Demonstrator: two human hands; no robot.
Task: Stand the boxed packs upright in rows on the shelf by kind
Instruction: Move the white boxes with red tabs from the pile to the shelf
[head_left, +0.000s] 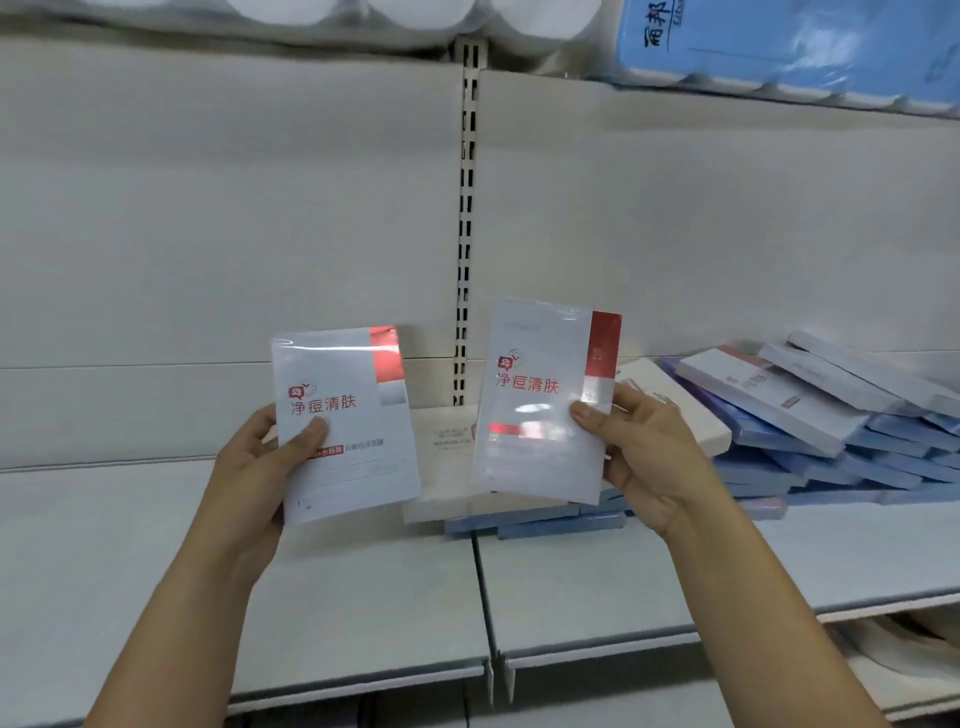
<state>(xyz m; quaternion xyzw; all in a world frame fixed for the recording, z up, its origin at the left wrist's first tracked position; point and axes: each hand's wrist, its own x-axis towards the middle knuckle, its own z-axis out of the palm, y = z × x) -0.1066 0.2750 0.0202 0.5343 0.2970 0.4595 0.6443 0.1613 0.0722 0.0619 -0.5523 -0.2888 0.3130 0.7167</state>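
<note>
Labels: left pack (345, 421) and right pack (540, 400) both read 净痘清肤 in red, red block top corner | Fingers: left hand (254, 467) curled round its pack's edge, thumb on the front; right hand (639, 457) likewise | Where: both upright, side by side, lifted above the shelf (363, 597); heap of flat boxes (810, 415) behind, at right
</note>
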